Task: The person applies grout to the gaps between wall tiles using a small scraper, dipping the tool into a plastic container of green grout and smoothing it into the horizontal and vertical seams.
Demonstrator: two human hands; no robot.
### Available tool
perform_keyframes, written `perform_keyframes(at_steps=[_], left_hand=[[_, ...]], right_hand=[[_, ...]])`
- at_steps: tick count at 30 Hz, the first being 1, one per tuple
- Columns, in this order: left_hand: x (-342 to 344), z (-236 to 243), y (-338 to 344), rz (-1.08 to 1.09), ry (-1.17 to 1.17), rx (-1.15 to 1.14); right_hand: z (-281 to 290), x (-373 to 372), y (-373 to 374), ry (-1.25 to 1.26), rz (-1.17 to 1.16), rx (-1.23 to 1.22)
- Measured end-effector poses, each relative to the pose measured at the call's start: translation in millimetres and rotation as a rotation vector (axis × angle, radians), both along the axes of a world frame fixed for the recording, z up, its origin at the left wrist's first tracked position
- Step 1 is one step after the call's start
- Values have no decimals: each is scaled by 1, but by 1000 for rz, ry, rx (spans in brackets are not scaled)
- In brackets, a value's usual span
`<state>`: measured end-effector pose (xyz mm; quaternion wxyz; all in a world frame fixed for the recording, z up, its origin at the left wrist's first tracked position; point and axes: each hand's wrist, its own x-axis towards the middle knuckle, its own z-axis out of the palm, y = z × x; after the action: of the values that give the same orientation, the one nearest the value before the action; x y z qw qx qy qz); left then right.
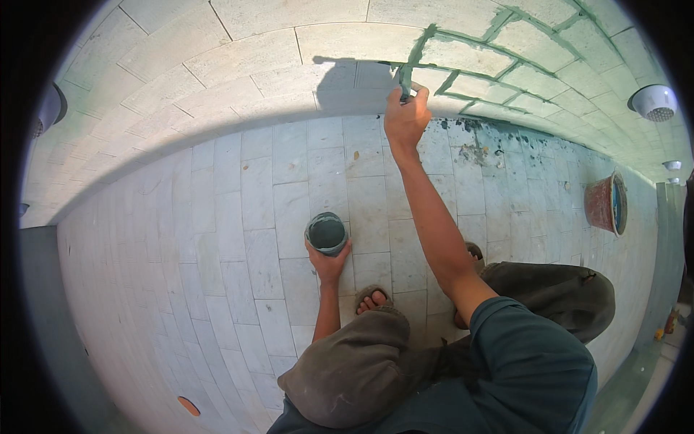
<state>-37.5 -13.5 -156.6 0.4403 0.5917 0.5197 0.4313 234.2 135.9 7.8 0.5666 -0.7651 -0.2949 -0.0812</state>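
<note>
Head view: the left grip (329, 265) wraps a cup (330, 251) of green paste (326, 232); the right grip (407, 119) pinches a green-smeared tool (405, 88) at a wall joint (421, 45). I'd press paste deep along each joint — steady strokes, light loads — and bring the cup nearer.

Pale-tiled floor (217, 289) | reddish bucket (598, 204), right | dark splatters (472, 124), far edge | orange oval spot (189, 406) | sandaled feet (372, 299)

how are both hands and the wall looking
Left hand gripping cup. Right hand at wall, hold unclear. Green paste on its right part. Bucket off right, clear of hands.
</note>
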Motion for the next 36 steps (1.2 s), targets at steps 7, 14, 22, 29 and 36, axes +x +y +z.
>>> perform_keyframes(at_steps=[7,14,22,29,36], left_hand=[[-4,6,2,-12,3,7],[-1,4,4,-16,-16,1],[-2,6,2,2,18,-3],[5,5,4,-15,0,52],[-5,2,1,15,99,27]], right_hand=[[-4,-27,31,-103,88,-104],[-2,-39,33,-17,226,-129],[-2,-9,15,-12,40,-22],[-9,-31,39,-110,357,-93],[-12,-29,5,133,137,99]])
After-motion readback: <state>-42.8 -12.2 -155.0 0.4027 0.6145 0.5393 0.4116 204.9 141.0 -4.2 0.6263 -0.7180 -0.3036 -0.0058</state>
